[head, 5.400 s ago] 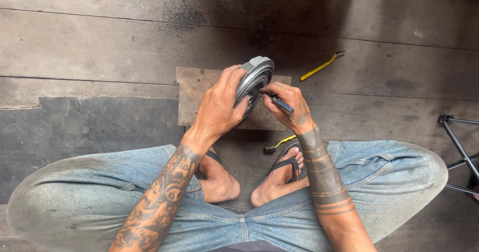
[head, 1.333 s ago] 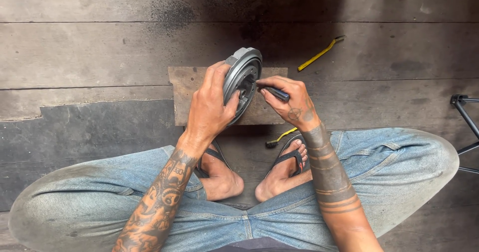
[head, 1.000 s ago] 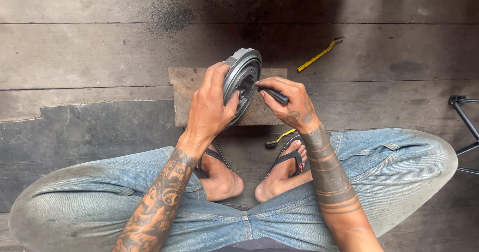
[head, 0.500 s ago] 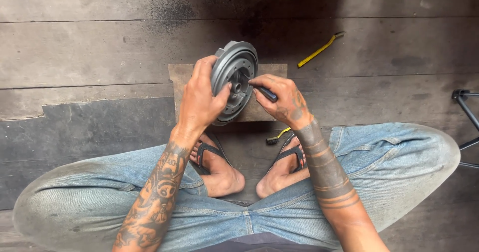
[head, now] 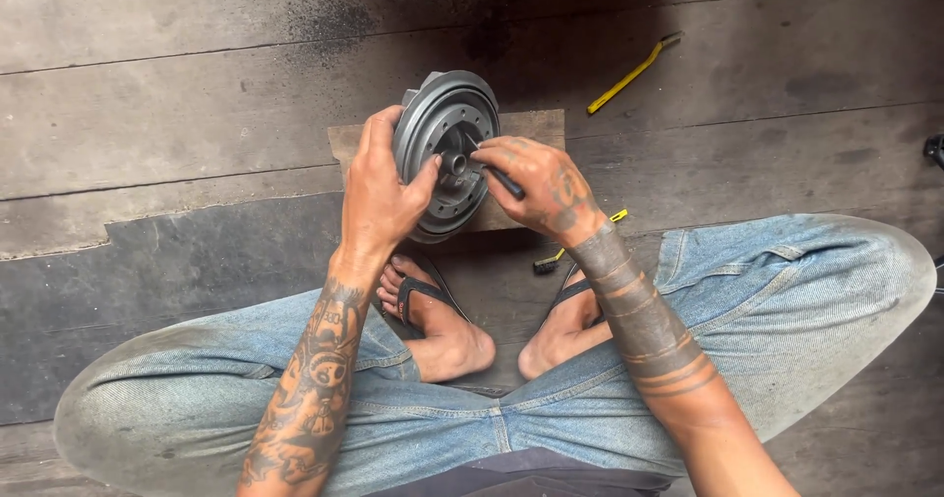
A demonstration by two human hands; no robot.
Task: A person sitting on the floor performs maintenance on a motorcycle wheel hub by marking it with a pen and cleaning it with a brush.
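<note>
Head view: left hand [head: 379, 197] grip around grey metal hub [head: 444, 153], right hand [head: 536, 187] apparently pinching dark tool [head: 500, 177].

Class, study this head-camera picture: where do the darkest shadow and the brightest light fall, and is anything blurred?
Head view: soft daylight, no glare; the darkest patch lies on the plank floor beyond the grey metal hub; the jeans catch the brightest light; the left hand, the right hand and the yellow tool are all sharp, with slight softening toward the lower edge.
</note>
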